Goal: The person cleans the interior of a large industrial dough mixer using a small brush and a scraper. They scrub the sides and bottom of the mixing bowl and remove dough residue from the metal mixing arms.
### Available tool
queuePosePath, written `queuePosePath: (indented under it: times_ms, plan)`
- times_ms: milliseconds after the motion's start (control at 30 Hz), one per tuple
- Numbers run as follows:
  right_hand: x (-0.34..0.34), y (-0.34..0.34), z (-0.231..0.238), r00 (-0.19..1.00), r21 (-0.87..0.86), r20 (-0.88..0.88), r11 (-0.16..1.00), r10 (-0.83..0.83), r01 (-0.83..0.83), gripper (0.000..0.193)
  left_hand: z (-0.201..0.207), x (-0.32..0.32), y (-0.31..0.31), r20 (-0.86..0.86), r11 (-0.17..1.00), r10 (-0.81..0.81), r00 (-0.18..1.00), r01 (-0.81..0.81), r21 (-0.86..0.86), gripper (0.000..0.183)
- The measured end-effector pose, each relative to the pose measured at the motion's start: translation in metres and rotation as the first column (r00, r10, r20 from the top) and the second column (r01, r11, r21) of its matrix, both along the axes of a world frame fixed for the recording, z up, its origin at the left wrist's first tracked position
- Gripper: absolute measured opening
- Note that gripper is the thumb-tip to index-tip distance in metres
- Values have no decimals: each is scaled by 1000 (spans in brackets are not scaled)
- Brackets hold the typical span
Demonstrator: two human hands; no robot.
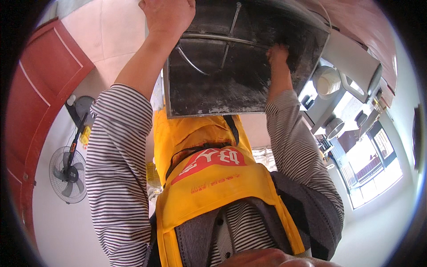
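Observation:
A dark rectangular metal box [209, 91] with a pale rim is in front of my chest, its inner face blackened and streaked. A thin metal rod and a curved metal piece [191, 61] run across it. My left hand [169, 15] is closed at the box's upper left, its fingers partly cut off by the picture's top edge. Inside the dark box, toward its right side, my right hand [278, 54] is closed near the rod's end. Shadow hides what either hand grips.
A yellow apron [218, 178] covers my front, over striped sleeves. At left are a red door [42, 89] and a standing fan [69, 173]. To the right, a counter holds pots and a white bucket [329, 82]; a bright window or doorway [371, 164] lies beyond.

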State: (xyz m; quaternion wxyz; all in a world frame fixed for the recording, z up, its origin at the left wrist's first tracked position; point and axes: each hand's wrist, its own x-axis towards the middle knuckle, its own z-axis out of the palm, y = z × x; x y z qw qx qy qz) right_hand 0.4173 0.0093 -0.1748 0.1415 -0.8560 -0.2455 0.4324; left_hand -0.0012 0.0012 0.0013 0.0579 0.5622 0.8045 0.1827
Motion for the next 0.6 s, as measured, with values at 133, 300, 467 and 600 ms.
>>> queuePosePath:
  times_ms: [133, 300, 467, 600]
  plan:
    - [-22, 19, -10, 976, 9, -144, 986, -161, 164, 25, -6, -1, 0, -29, 1000, -4, 1000, 5, 24, 76]
    - [-43, 2, 14, 920, 122, -282, 941, -272, 315, 27, 1, -6, -4, -32, 1000, 6, 999, -5, 24, 76]
    - [-34, 37, -26, 945, 28, -222, 968, -239, 251, 22, 3, -3, -1, -7, 999, -34, 999, 34, 40, 76]
    - [-45, 48, -33, 947, -36, -223, 972, -233, 231, 20, -3, -2, 0, -6, 994, -71, 997, 71, 77, 77]
